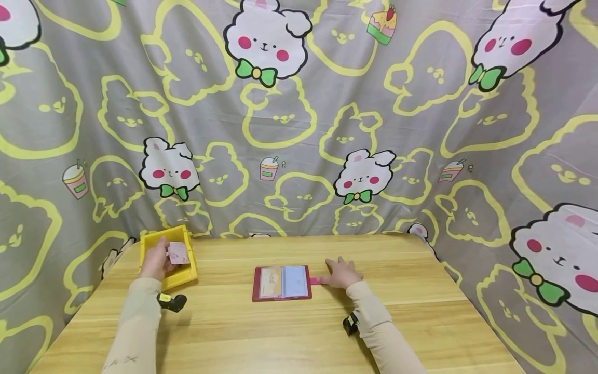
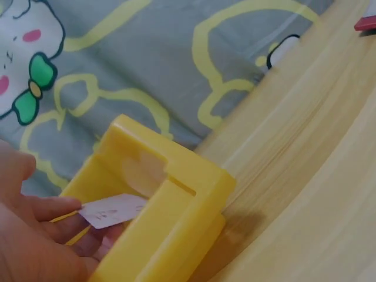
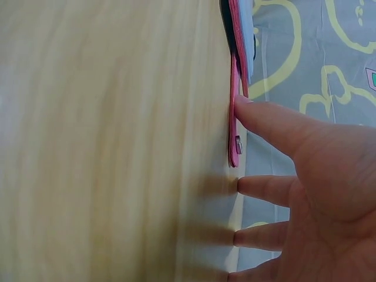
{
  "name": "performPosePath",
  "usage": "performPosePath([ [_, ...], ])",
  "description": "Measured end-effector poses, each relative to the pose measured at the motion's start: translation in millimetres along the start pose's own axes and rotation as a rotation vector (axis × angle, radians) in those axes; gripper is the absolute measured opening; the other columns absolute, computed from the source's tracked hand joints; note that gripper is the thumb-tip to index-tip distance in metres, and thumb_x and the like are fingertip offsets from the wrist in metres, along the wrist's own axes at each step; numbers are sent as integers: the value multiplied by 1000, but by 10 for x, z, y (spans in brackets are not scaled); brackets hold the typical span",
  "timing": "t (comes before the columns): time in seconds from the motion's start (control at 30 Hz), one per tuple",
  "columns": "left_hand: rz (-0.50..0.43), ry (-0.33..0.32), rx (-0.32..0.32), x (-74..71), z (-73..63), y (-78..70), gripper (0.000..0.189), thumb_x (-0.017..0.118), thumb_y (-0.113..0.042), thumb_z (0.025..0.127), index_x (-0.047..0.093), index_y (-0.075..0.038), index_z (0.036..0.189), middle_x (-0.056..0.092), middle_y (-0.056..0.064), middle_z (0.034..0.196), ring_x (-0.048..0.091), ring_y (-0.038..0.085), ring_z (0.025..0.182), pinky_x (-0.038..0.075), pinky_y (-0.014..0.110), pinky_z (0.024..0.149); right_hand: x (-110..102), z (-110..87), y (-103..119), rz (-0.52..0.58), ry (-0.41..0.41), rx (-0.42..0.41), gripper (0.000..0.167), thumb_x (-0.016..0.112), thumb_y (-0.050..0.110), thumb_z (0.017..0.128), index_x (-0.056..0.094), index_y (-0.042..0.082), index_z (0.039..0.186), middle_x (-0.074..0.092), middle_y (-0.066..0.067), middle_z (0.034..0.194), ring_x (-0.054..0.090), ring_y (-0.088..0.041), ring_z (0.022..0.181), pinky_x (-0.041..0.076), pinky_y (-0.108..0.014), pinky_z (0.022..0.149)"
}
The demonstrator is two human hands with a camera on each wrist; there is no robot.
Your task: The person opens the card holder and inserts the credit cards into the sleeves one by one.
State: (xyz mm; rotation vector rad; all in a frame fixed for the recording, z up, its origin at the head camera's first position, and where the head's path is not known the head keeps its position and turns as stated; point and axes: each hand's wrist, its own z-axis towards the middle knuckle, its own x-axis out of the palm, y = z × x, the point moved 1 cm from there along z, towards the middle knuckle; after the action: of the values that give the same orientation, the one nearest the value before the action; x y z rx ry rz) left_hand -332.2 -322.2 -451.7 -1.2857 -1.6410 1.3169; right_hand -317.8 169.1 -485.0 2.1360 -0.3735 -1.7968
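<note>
My left hand reaches into a yellow plastic bin at the left and pinches a small pale pink card. In the left wrist view the card sticks out from the fingertips, inside the bin's walls. A red card holder lies spread flat on the table, with a cream card in its left side and a bluish sleeve on its right. My right hand is beside it, thumb touching its pink strap, which has a metal snap. The other right fingers are extended, their tips at the tabletop.
The wooden table stretches across the view. Behind it and along the sides hangs a grey curtain with cartoon prints. A small black camera is strapped to the left wrist, another to the right.
</note>
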Motion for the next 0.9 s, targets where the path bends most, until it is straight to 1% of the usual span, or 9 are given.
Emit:
performPosePath([
  [0.07, 1, 2, 18, -1, -35, -37, 73, 24, -50, 102, 15, 0, 155, 48, 20, 131, 60, 8, 95, 54, 29, 87, 1, 8, -4, -6, -5, -1, 72, 67, 50, 85, 47, 16, 145, 31, -27, 154, 18, -60, 139, 22, -83, 97],
  [0.1, 4, -8, 26, 2, -54, -55, 71, 26, -48, 102, 15, -1, 155, 45, 21, 138, 58, 10, 101, 53, 29, 89, 3, 12, -7, -9, -4, 2, 73, 67, 50, 85, 46, 16, 145, 30, -27, 155, 18, -60, 140, 22, -83, 98],
  [0.17, 3, -29, 45, 11, -92, -92, 67, 30, -43, 103, 16, -3, 156, 34, 21, 150, 52, 15, 114, 50, 27, 90, 6, 20, -16, -10, -2, 9, 73, 67, 51, 85, 46, 17, 146, 30, -26, 155, 17, -59, 140, 22, -82, 98],
  [0.23, 5, -48, 71, 17, -132, -130, 63, 32, -37, 103, 16, -5, 156, 26, 19, 155, 45, 18, 118, 49, 23, 86, 9, 27, -21, -12, -2, 9, 74, 67, 51, 84, 46, 17, 146, 30, -26, 155, 17, -59, 140, 22, -82, 98],
  [0.37, -6, -98, 134, 20, -226, -210, 59, 37, -28, 103, 21, -5, 155, 31, 17, 151, 48, 10, 104, 51, 17, 75, 11, 23, -28, -9, -1, 7, 74, 67, 51, 84, 46, 16, 146, 30, -27, 155, 17, -60, 140, 21, -83, 97],
  [0.47, -1, -111, 186, 16, -301, -276, 57, 39, -19, 102, 23, -5, 154, 33, 16, 149, 47, 4, 95, 52, 15, 69, 8, 6, -26, -2, 0, 5, 73, 68, 50, 84, 46, 16, 145, 30, -27, 155, 16, -61, 140, 21, -84, 97],
  [0.53, 6, -107, 213, 20, -347, -317, 56, 39, -13, 100, 24, -5, 154, 33, 16, 150, 47, 2, 93, 52, 15, 68, 6, 0, -23, -1, 0, 4, 73, 68, 50, 84, 46, 15, 145, 30, -28, 155, 16, -61, 140, 21, -84, 97],
  [0.7, 12, -40, 268, 79, -489, -393, 59, 39, -2, 97, 23, -4, 154, 29, 20, 153, 51, -1, 91, 52, 16, 70, 12, 6, -21, -6, -2, -3, 73, 68, 49, 85, 47, 15, 145, 30, -28, 154, 17, -61, 139, 20, -85, 96],
  [0.9, 84, 57, 318, 212, -680, -422, 62, 43, 3, 97, 21, -2, 154, 28, 22, 153, 53, -4, 88, 52, 13, 74, 22, 14, -17, -7, -1, -2, 72, 67, 49, 85, 47, 15, 145, 30, -27, 154, 17, -61, 139, 20, -85, 96],
])
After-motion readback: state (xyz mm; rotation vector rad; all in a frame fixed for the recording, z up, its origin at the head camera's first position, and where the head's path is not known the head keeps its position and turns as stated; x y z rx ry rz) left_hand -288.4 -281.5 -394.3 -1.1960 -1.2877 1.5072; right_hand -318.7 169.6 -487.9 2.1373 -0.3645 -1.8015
